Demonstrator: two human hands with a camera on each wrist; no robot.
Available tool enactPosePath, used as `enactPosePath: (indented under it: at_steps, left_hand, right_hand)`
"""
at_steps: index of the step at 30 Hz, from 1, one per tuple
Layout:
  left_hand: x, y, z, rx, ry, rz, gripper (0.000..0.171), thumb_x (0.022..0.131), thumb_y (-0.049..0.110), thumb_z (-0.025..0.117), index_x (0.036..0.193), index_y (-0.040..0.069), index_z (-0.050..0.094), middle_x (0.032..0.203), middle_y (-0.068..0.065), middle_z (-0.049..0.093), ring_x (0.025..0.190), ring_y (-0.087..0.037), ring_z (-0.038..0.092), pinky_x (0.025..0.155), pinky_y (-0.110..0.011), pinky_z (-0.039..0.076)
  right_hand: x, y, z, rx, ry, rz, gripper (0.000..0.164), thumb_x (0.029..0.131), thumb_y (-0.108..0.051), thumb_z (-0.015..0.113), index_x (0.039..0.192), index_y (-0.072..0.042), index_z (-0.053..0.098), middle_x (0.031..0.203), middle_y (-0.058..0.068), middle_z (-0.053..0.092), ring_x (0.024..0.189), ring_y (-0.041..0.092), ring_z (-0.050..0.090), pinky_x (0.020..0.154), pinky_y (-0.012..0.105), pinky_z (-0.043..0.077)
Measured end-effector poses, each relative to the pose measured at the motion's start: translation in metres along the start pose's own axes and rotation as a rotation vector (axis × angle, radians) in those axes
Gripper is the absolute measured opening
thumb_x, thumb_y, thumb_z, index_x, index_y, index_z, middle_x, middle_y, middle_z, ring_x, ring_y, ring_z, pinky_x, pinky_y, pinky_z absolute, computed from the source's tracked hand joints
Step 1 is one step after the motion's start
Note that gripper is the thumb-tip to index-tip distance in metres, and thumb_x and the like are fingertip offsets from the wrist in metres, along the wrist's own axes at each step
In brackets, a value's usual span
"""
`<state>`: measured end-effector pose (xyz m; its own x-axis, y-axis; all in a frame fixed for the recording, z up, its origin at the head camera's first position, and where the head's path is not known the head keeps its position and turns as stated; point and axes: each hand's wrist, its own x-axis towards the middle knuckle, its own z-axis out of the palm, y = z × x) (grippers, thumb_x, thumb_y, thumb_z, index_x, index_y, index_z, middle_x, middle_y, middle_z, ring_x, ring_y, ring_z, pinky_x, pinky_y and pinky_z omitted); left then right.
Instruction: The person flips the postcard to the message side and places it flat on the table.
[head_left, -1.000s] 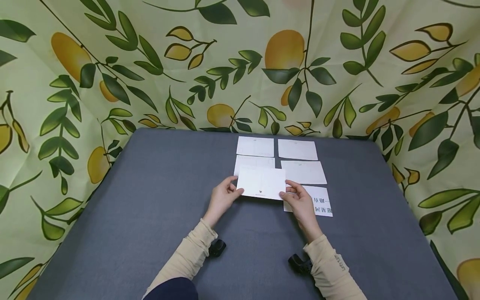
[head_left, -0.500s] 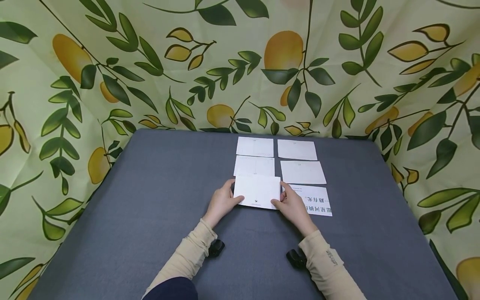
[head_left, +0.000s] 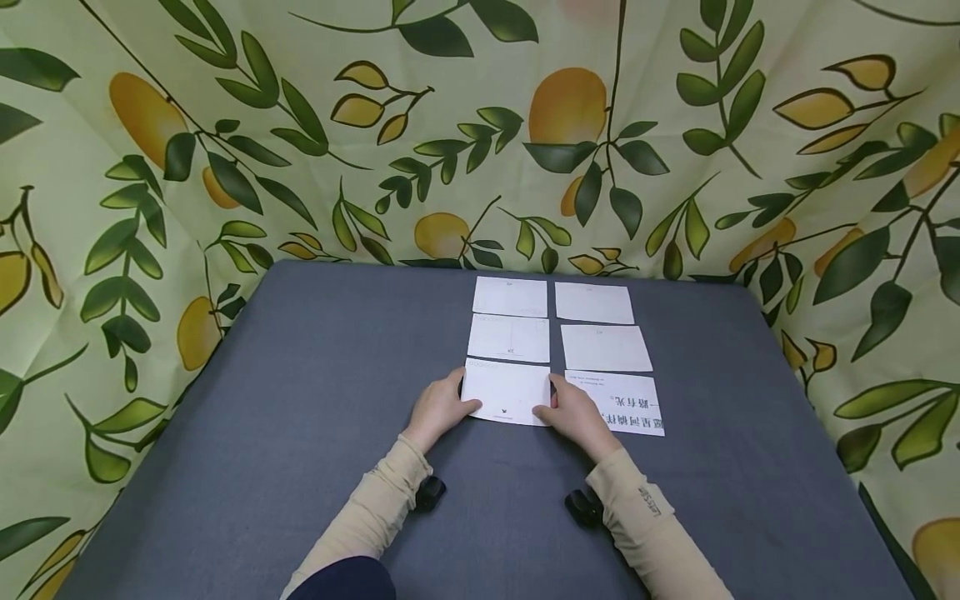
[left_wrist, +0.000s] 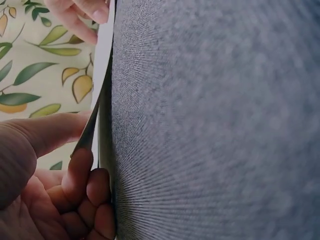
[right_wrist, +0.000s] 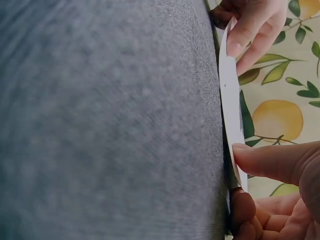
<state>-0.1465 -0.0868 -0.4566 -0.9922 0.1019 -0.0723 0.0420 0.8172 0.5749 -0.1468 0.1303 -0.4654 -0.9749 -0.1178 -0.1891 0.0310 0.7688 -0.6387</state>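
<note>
A white card (head_left: 507,390) with a small dark mark near its front edge lies almost flat, just above or on the cloth. My left hand (head_left: 438,408) pinches its left side, thumb on top and curled fingers under the edge, as the left wrist view shows. On the opposite side, my right hand (head_left: 577,417) grips the card the same way; in the right wrist view the card (right_wrist: 231,100) bows slightly between both hands. Directly behind it lies another white card (head_left: 508,338). To the right is a card with large printed characters (head_left: 615,402), close by my right hand.
Farther back are more white cards: one at the back left (head_left: 510,297), one at the back right (head_left: 595,303), and one in the middle right (head_left: 607,347). Grey cloth (head_left: 337,358) covers the table. A leaf-patterned curtain (head_left: 465,75) hangs behind it.
Both hands have brought the card down, toward the body and slightly left. It has come off the card behind it and uncovered more of the printed card.
</note>
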Motion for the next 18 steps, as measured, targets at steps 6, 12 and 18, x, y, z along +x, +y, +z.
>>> enactPosePath:
  at_steps: [6,12,18]
  left_hand:
    - [0.0013,0.0011,-0.0018,0.031,-0.021,-0.002,0.061,0.08,0.025,0.071,0.131,-0.001,0.05,0.121,-0.023,0.061,0.102,-0.037,0.063,0.085,-0.046,0.05]
    - [0.0036,0.0016,-0.0022,0.043,-0.036,-0.007,0.061,0.08,0.024,0.071,0.13,-0.003,0.051,0.123,-0.024,0.06,0.106,-0.038,0.061,0.088,-0.047,0.048]
    - [0.0044,0.0017,-0.0009,0.082,-0.047,-0.011,0.06,0.079,0.025,0.071,0.128,-0.003,0.051,0.118,-0.024,0.062,0.101,-0.038,0.063,0.084,-0.046,0.05]
  right_hand:
    - [0.0014,-0.0019,-0.0017,-0.025,-0.027,0.017,0.071,0.081,-0.02,0.068,0.138,0.008,0.036,0.063,0.003,0.05,0.053,0.014,0.043,0.05,0.025,0.033]
    - [0.0053,-0.0022,-0.0015,-0.031,-0.035,0.03,0.07,0.081,-0.021,0.068,0.137,0.008,0.038,0.063,0.004,0.05,0.053,0.014,0.044,0.05,0.025,0.033]
    - [0.0068,-0.0025,-0.0012,-0.041,-0.041,0.037,0.069,0.08,-0.02,0.069,0.135,0.009,0.038,0.066,0.005,0.053,0.054,0.015,0.047,0.05,0.025,0.035]
